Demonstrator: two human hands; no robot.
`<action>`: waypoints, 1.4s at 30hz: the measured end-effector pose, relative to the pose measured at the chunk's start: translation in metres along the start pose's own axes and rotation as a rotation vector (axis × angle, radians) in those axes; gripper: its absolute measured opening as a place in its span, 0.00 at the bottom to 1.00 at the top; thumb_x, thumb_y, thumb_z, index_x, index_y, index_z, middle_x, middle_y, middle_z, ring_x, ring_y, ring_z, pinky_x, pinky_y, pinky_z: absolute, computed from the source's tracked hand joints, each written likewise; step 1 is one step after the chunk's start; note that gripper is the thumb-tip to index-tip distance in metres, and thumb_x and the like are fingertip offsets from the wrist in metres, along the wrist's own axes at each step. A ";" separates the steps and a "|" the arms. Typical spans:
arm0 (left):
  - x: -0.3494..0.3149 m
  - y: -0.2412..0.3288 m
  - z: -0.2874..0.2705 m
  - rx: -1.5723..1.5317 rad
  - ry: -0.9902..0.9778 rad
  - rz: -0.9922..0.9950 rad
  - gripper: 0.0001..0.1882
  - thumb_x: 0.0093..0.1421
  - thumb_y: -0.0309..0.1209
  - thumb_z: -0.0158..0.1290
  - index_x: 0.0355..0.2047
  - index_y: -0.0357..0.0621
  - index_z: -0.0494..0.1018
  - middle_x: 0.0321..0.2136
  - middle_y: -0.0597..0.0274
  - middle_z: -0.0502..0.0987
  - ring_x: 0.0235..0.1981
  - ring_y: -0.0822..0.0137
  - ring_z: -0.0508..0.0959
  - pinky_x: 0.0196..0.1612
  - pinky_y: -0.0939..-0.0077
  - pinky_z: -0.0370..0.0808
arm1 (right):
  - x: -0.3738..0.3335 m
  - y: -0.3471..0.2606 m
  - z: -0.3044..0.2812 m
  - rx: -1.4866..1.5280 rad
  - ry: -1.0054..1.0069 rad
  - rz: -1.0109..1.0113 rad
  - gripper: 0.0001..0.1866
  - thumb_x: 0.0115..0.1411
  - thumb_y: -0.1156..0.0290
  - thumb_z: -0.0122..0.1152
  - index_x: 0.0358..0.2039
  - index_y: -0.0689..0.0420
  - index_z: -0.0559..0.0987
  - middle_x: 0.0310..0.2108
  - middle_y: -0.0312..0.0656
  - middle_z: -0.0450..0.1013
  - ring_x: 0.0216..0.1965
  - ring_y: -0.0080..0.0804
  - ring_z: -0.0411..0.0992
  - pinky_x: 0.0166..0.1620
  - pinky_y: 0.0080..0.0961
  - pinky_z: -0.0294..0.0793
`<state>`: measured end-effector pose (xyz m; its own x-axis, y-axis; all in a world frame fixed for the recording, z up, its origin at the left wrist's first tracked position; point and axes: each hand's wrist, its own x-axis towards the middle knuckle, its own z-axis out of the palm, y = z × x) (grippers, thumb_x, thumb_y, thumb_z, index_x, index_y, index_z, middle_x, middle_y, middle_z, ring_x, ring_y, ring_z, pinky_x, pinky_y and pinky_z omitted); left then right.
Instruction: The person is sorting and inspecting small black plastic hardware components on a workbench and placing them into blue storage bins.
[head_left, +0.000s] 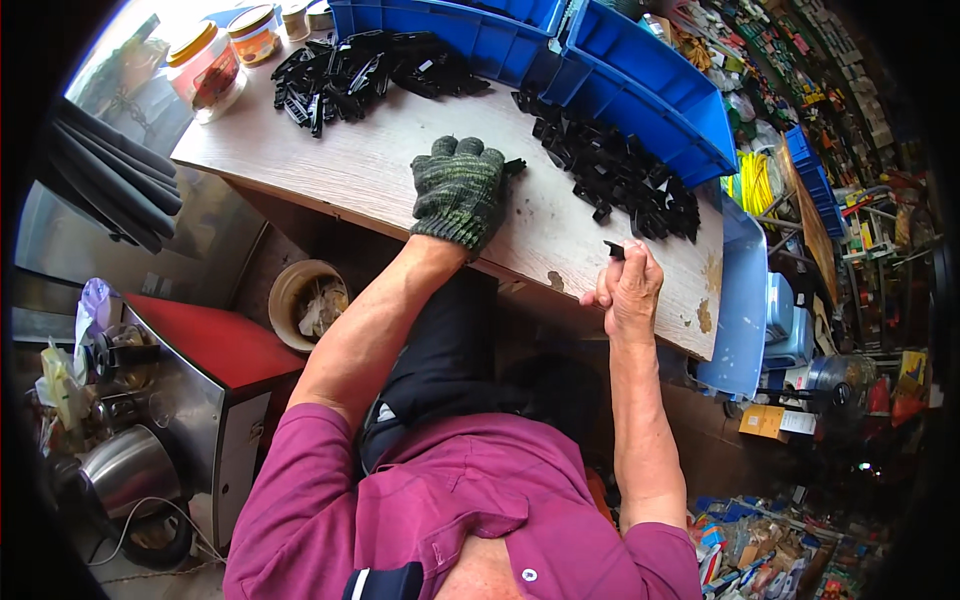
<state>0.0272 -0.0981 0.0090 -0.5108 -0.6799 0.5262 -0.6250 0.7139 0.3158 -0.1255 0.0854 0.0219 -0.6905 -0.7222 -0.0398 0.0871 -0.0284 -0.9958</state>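
Observation:
My left hand [459, 190], in a dark green knitted glove, is closed over the pale tabletop with its knuckles up. The end of a black plastic part [515, 167] sticks out past its right side; the rest is hidden by the glove. My bare right hand [634, 285] pinches a small black plastic piece [613, 250] between thumb and finger, above the table's front edge. Beyond it lies a pile of short black pieces [640, 180]. A heap of longer black parts [365, 75] spreads at the back left of the table.
Blue plastic bins [650, 95] line the table's back edge. Jars with lids [205, 65] stand at the back left corner. Below the table are a bucket [285, 310] and a red-topped cabinet [215, 340] on the left. A pale blue tub [740, 310] stands against the right end.

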 end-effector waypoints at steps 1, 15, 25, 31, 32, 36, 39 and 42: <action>0.000 -0.002 0.003 0.036 0.016 0.028 0.09 0.59 0.38 0.56 0.32 0.47 0.76 0.33 0.54 0.78 0.40 0.47 0.76 0.36 0.49 0.73 | 0.000 0.000 0.003 0.005 0.016 0.008 0.16 0.69 0.56 0.48 0.28 0.53 0.68 0.09 0.28 0.49 0.08 0.20 0.53 0.11 0.27 0.72; -0.035 0.068 0.007 -0.838 -0.358 0.182 0.14 0.65 0.35 0.54 0.44 0.37 0.78 0.40 0.46 0.81 0.40 0.47 0.81 0.43 0.59 0.78 | -0.006 -0.004 0.008 0.067 0.187 0.015 0.14 0.66 0.59 0.46 0.28 0.53 0.68 0.11 0.30 0.55 0.09 0.23 0.55 0.13 0.27 0.70; -0.042 0.091 0.016 -0.975 -0.217 -0.042 0.14 0.68 0.33 0.50 0.49 0.41 0.74 0.38 0.47 0.81 0.39 0.48 0.81 0.41 0.59 0.77 | -0.007 0.004 0.009 -0.010 0.228 -0.136 0.15 0.68 0.60 0.49 0.24 0.50 0.66 0.12 0.28 0.54 0.11 0.19 0.53 0.14 0.21 0.58; -0.052 0.122 0.017 -0.996 -0.237 -0.199 0.17 0.68 0.33 0.49 0.56 0.44 0.68 0.37 0.47 0.80 0.35 0.47 0.81 0.38 0.54 0.76 | -0.015 0.006 0.004 0.001 0.224 -0.155 0.12 0.66 0.67 0.51 0.24 0.52 0.70 0.23 0.24 0.57 0.27 0.14 0.52 0.31 0.17 0.53; -0.053 0.122 0.018 -1.001 -0.235 -0.193 0.17 0.68 0.33 0.49 0.56 0.44 0.68 0.37 0.47 0.80 0.35 0.47 0.81 0.38 0.54 0.76 | -0.015 0.007 0.002 -0.001 0.228 -0.161 0.12 0.66 0.67 0.51 0.24 0.52 0.70 0.23 0.24 0.57 0.27 0.14 0.52 0.31 0.17 0.53; -0.052 0.116 0.014 -1.054 -0.248 -0.104 0.18 0.68 0.34 0.49 0.56 0.44 0.68 0.34 0.49 0.81 0.33 0.52 0.82 0.37 0.58 0.77 | -0.004 0.019 -0.013 -0.069 0.247 -0.226 0.12 0.66 0.66 0.51 0.23 0.52 0.70 0.21 0.26 0.59 0.25 0.15 0.57 0.31 0.19 0.61; -0.054 0.103 0.016 -1.148 -0.275 -0.133 0.19 0.69 0.36 0.49 0.57 0.43 0.68 0.32 0.53 0.81 0.31 0.61 0.81 0.37 0.64 0.77 | -0.003 -0.005 -0.010 0.017 0.292 -0.085 0.14 0.65 0.64 0.50 0.21 0.52 0.66 0.15 0.29 0.57 0.18 0.19 0.58 0.27 0.29 0.74; -0.053 0.100 0.011 -1.286 -0.301 -0.232 0.18 0.67 0.36 0.52 0.52 0.41 0.71 0.42 0.43 0.80 0.41 0.45 0.81 0.42 0.57 0.77 | 0.015 -0.031 -0.039 0.216 0.533 0.009 0.15 0.63 0.59 0.50 0.24 0.52 0.63 0.08 0.34 0.52 0.10 0.26 0.58 0.25 0.50 0.83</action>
<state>-0.0144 0.0072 0.0042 -0.6822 -0.6975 0.2191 0.1959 0.1143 0.9739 -0.1666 0.1027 0.0485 -0.9508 -0.2766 -0.1399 0.2005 -0.2048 -0.9580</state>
